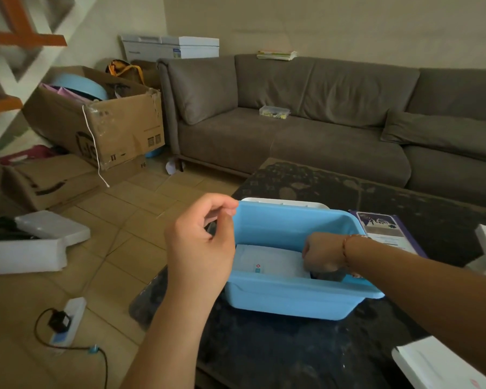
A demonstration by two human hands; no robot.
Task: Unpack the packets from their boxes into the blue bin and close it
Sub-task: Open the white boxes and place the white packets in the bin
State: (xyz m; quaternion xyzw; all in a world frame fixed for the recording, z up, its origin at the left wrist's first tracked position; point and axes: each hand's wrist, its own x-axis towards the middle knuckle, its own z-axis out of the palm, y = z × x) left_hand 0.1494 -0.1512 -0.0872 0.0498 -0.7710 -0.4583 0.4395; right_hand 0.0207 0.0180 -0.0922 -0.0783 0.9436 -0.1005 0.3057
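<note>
Worktop [306, 349], dark and speckled, carries the blue bin [289, 300] near its front left corner, and we read the bin's long axis as running left to right across our view, with its open mouth facing up. Behind its far wall a white lid [284, 203] shows as a thin strip, seemingly resting on edge just beyond the bin, so it is off the bin. A purple box [387, 228] lies flat just beside the bin's right end, and white boxes sit at the right edge of the worktop, partly cut off. Inside the bin a white packet [267, 261] lies flat on the floor of it, toward the left and middle. Our right hand [321, 256] reaches down into the bin's right half, fingers curled and turned away from us; we cannot tell whether it grips anything. Our left hand [205, 234] hovers at the bin's far left corner, thumb and fingers curled loosely with nothing between them, just beside the rim. We judge the right hand nearer the remaining boxes, the left nearer the lid.
</note>
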